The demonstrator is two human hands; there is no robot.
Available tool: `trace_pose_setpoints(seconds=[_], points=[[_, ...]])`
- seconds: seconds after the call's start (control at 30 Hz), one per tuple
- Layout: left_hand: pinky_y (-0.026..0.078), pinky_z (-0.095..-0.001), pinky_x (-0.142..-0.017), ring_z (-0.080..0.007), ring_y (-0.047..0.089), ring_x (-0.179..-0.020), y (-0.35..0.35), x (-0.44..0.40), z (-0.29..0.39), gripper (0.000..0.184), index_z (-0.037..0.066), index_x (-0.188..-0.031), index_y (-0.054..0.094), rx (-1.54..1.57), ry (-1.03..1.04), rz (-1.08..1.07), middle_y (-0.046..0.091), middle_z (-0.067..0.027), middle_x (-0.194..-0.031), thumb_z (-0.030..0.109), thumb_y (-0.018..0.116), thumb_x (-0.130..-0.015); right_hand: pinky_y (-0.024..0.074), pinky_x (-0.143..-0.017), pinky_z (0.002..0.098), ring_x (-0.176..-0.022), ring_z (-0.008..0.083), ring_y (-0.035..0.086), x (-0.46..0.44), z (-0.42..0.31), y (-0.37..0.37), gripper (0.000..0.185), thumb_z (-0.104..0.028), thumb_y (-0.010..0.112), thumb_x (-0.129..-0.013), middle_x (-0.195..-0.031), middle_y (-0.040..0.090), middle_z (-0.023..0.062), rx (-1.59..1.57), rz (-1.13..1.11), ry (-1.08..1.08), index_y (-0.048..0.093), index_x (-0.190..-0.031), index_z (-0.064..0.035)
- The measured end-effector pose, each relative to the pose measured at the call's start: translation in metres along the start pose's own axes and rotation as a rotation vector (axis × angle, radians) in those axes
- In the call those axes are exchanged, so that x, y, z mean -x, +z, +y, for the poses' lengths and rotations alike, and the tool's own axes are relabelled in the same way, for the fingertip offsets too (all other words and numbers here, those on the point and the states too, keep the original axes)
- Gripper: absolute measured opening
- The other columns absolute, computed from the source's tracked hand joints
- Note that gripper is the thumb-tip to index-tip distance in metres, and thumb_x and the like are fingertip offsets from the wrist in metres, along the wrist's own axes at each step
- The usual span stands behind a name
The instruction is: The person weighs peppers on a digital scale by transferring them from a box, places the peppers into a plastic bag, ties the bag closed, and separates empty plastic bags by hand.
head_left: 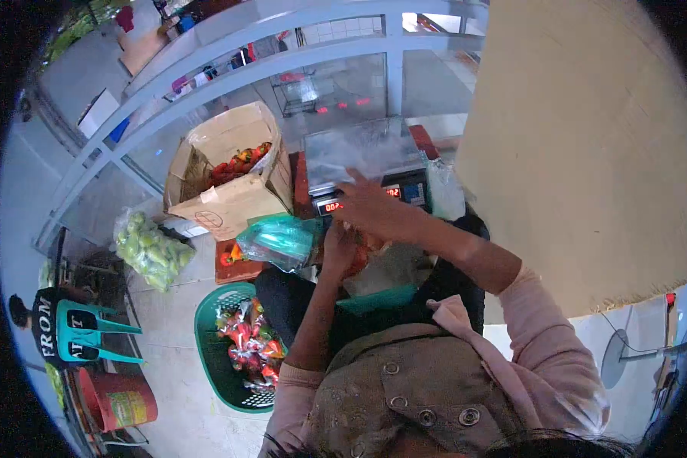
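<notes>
Basically, right hand reaches over the scale's front, fingers apart, part-hiding the display. Left hand is below, beside red peppers above the lap; can't tell its grip. Scale likely sits ahead for reach. Carton and green plastic bags crowd left, basket near left; tan board blocks right.

The right hand partly hides the scale display; the left hand apparently has its fingertips covered.
</notes>
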State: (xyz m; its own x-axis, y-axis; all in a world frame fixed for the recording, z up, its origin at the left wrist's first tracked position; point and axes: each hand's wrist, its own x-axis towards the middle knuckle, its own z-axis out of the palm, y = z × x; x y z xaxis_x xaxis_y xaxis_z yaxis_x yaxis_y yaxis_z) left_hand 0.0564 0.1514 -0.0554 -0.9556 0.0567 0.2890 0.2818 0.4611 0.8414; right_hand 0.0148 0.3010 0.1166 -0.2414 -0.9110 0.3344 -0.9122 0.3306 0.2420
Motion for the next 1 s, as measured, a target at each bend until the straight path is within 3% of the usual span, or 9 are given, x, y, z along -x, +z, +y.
trace_pose_setpoints(seconds=[0.13,0.23,0.4,0.5,0.6,0.7,0.83,0.9,1.0], points=[[0.044,-0.0369,-0.081,-0.032,0.057,-0.096,-0.014,-0.001,0.02,0.028,0.002,-0.11,0.053,-0.166,0.073,0.05,0.055,-0.0156,-0.107,0.019,0.052,-0.089,0.0479,-0.064,0.044,-0.081,0.0308,0.062,0.014,-0.006,-0.003,0.029,-0.02,0.059,-0.078,-0.077,0.06,0.0148,-0.401,-0.172,0.197,0.054,-0.102,-0.0065],[0.045,-0.0379,-0.078,-0.0325,0.057,-0.094,-0.027,0.015,0.042,0.026,0.002,-0.106,0.055,-0.304,0.077,-0.069,0.054,-0.0147,-0.105,0.016,0.056,-0.084,0.0465,-0.059,0.0437,-0.071,0.0323,0.062,0.029,-0.013,-0.004,0.023,-0.018,0.058,-0.078,-0.073,0.059,0.015,-0.55,-0.107,0.219,0.051,-0.096,-0.005],[0.047,-0.0418,-0.073,-0.0329,0.057,-0.088,-0.054,0.034,0.097,0.02,0.003,-0.094,0.058,-0.352,0.244,-0.062,0.052,-0.0132,-0.099,0.013,0.06,-0.077,0.0463,-0.063,0.0462,-0.074,0.0352,0.061,0.052,-0.032,0.006,0.019,-0.022,0.053,-0.083,-0.072,0.059,0.0151,-0.583,-0.19,0.342,0.049,-0.09,-0.0042],[0.046,-0.0433,-0.072,-0.0323,0.056,-0.089,-0.041,0.034,0.089,0.019,0.003,-0.091,0.058,-0.537,0.033,-0.16,0.052,-0.0124,-0.097,0.009,0.062,-0.074,0.0484,-0.064,0.0467,-0.074,0.0363,0.062,0.068,-0.049,0.002,0.024,-0.026,0.046,-0.09,-0.076,0.062,0.0166,-0.61,-0.234,0.371,0.054,-0.095,-0.004],[0.045,-0.0423,-0.072,-0.0321,0.055,-0.091,-0.027,0.042,0.087,0.021,0.002,-0.089,0.058,-0.563,0.114,-0.098,0.052,-0.0126,-0.097,0.008,0.063,-0.07,0.0497,-0.063,0.0469,-0.074,0.0366,0.062,0.088,-0.055,0.006,0.026,-0.028,0.045,-0.091,-0.079,0.063,0.0172,-0.638,-0.188,0.341,0.057,-0.099,-0.0058],[0.045,-0.0416,-0.073,-0.0311,0.054,-0.091,-0.024,0.046,0.092,0.024,0.003,-0.087,0.057,-0.496,0.125,-0.192,0.052,-0.0123,-0.096,0.006,0.066,-0.066,0.0461,-0.062,0.0455,-0.073,0.0372,0.06,0.102,-0.045,-0.013,0.026,-0.031,0.045,-0.091,-0.076,0.059,0.0166,-0.707,-0.282,0.369,0.053,-0.095,-0.0064],[0.046,-0.0344,-0.07,-0.0257,0.055,-0.083,-0.046,0.049,0.133,0.025,0.003,-0.086,0.057,-0.174,0.175,-0.079,0.051,-0.0101,-0.093,0.0,0.068,-0.064,0.0435,-0.06,0.0432,-0.07,0.0361,0.057,0.104,-0.018,-0.054,0.027,-0.034,0.046,-0.091,-0.072,0.055,0.0151,-0.787,-0.442,0.457,0.051,-0.092,-0.0074],[0.046,-0.0304,-0.068,-0.0222,0.056,-0.08,-0.06,0.045,0.155,0.027,0.004,-0.087,0.057,0.056,0.083,-0.072,0.051,-0.0086,-0.091,-0.003,0.069,-0.063,0.0426,-0.06,0.0425,-0.07,0.0362,0.056,0.111,-0.012,-0.078,0.027,-0.033,0.045,-0.092,-0.071,0.054,0.0148,-0.804,-0.261,0.426,0.051,-0.089,-0.0073],[0.044,-0.0255,-0.064,-0.0182,0.056,-0.077,-0.079,0.032,0.167,0.023,0.002,-0.084,0.056,0.031,0.198,-0.073,0.052,-0.0077,-0.089,-0.004,0.068,-0.066,0.0414,-0.062,0.043,-0.072,0.0377,0.054,0.121,-0.012,-0.093,0.024,-0.03,0.046,-0.091,-0.072,0.053,0.015,-0.766,-0.083,0.435,0.051,-0.087,-0.0067]])
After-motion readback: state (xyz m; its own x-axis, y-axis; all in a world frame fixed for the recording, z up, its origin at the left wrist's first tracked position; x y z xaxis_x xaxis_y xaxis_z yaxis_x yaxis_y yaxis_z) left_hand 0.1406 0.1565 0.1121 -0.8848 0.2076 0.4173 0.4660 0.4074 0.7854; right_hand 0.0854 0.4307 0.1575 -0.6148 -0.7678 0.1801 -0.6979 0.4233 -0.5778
